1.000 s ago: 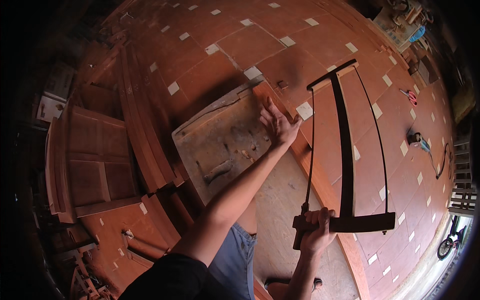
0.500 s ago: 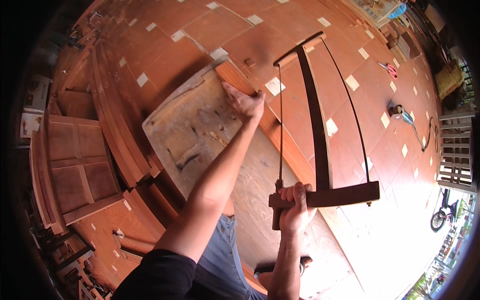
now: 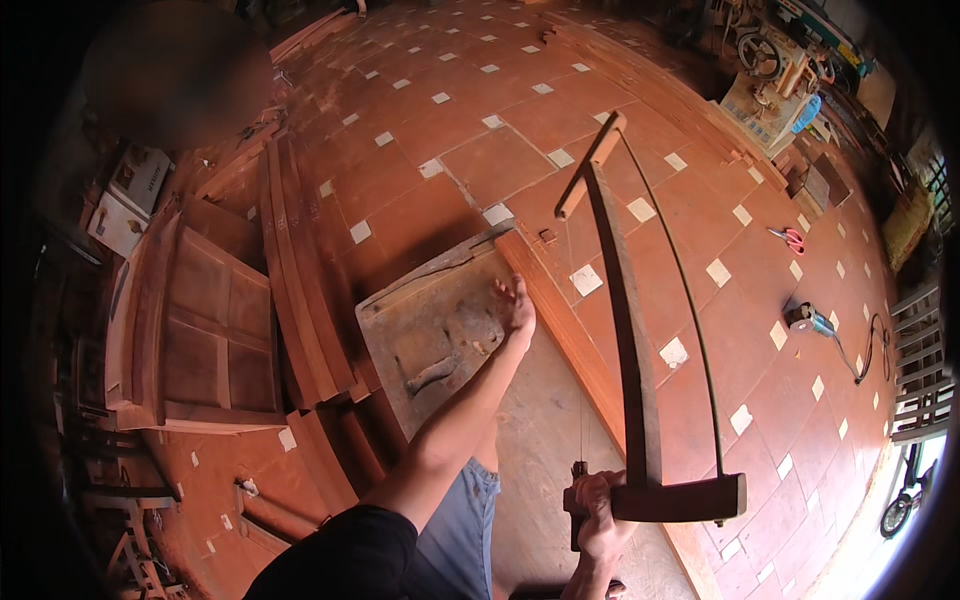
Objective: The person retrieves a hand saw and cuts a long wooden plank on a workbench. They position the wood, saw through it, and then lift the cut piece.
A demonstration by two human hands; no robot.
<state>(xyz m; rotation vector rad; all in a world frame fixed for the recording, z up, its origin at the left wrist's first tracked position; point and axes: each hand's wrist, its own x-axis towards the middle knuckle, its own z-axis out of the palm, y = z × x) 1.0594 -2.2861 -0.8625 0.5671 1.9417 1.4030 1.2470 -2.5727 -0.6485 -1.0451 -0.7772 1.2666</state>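
My right hand (image 3: 601, 515) is wrapped round the lower end of a wooden frame saw (image 3: 633, 350), at its dark crosspiece. The saw stands up over a long reddish board (image 3: 562, 318); its thin blade side is hard to make out, while the cord side curves down on the right. Fingers apart, my left hand (image 3: 515, 308) is beside the left edge of that board, near its far end; whether it touches the wood I cannot tell. Under the board is a worn wooden bench (image 3: 535, 440), with a dark curved piece (image 3: 430, 376) and small scraps on its top.
Stacked planks (image 3: 300, 285) and a panelled wooden frame (image 3: 222, 335) lie left of the bench. On the tiled floor to the right are red-handled scissors (image 3: 792, 240) and a corded power tool (image 3: 808, 319). A machine with a handwheel (image 3: 765, 95) stands far right.
The view has shifted, showing more of the far floor. My left hand has loosened from the board, its fingers now spread. The saw, still in my right hand, has turned slightly.
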